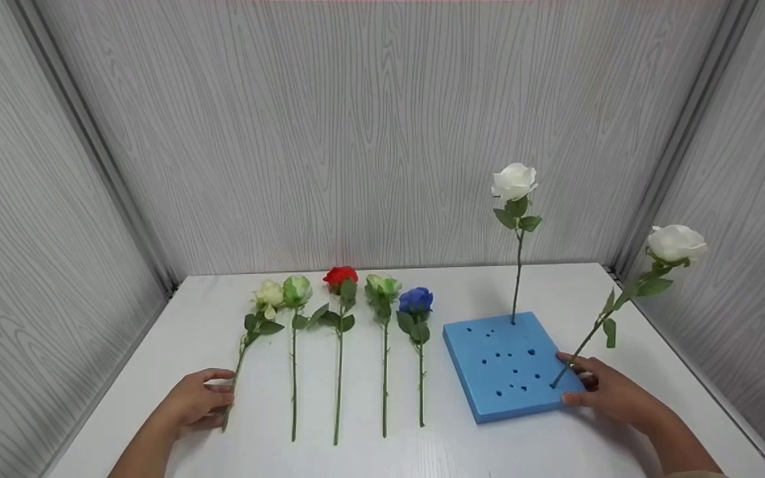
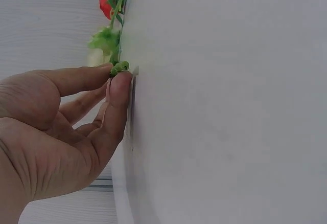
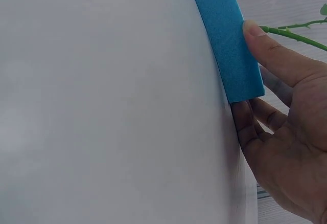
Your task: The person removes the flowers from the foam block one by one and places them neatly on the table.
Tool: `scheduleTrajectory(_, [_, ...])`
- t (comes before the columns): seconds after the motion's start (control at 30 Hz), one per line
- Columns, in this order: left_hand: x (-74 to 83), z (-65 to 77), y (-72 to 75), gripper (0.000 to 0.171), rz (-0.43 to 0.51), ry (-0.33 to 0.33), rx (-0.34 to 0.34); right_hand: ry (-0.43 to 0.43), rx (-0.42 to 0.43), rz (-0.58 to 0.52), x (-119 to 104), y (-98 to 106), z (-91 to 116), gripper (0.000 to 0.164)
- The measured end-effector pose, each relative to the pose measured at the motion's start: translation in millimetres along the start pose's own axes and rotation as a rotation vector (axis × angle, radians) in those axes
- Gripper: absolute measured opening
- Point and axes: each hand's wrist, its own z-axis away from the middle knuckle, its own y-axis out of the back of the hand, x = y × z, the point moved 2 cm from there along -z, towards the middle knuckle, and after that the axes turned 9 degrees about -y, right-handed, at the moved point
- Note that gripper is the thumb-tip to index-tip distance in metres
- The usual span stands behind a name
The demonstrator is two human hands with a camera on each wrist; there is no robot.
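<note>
My left hand (image 1: 196, 401) pinches the lower stem of a cream rose (image 1: 268, 294) lying at the left end of a row. In the left wrist view, the stem end (image 2: 120, 67) shows between thumb and fingertip. My right hand (image 1: 611, 392) grips the near right corner of a blue foam block (image 1: 489, 375) dotted with holes, its thumb on top in the right wrist view. One white rose (image 1: 514, 182) stands upright in the block's far side. Another white rose (image 1: 677, 243) leans to the right, its stem entering the block beside my right hand.
Right of the cream rose lie a pale green rose (image 1: 297, 291), a red rose (image 1: 340, 277), another green rose (image 1: 383, 287) and a blue rose (image 1: 416, 301), stems toward me. Grey wood-grain panels (image 1: 356, 133) wall the white table (image 1: 356, 458) at the back and sides.
</note>
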Motion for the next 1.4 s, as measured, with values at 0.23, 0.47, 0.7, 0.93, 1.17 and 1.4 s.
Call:
scheduleTrajectory(0.23, [-2.1, -0.7, -0.3, 0.064, -0.036, -0.027, 0.028, -0.002, -0.004, -0.007, -1, 0, 0, 0.093])
scheduleTrajectory(0.47, [-1.0, -0.1, -2.7, 0.061, -0.081, -0.054, 0.060, -0.005, 0.001, 0.005, -1, 0, -1, 0.093])
scheduleTrajectory(0.7, [-0.9, -1.2, -3.9, 0.060, -0.166, -0.072, 0.077, 0.009, -0.009, -0.014, 0, 0, -2, 0.093])
scheduleTrajectory(0.93, [5.0, -2.9, -4.0, 0.061, -0.242, -0.106, 0.121, 0.001, -0.012, -0.007, 1, 1, -3, 0.094])
scheduleTrajectory(1.17, [18.7, -2.0, -7.3, 0.063, -0.244, -0.153, 0.168, -0.009, -0.002, 0.014, 0, 1, 0, 0.093])
scheduleTrajectory(1.4, [33.2, 3.4, -22.3, 0.060, -0.195, -0.179, 0.169, -0.022, -0.004, 0.022, 0, 1, -2, 0.094])
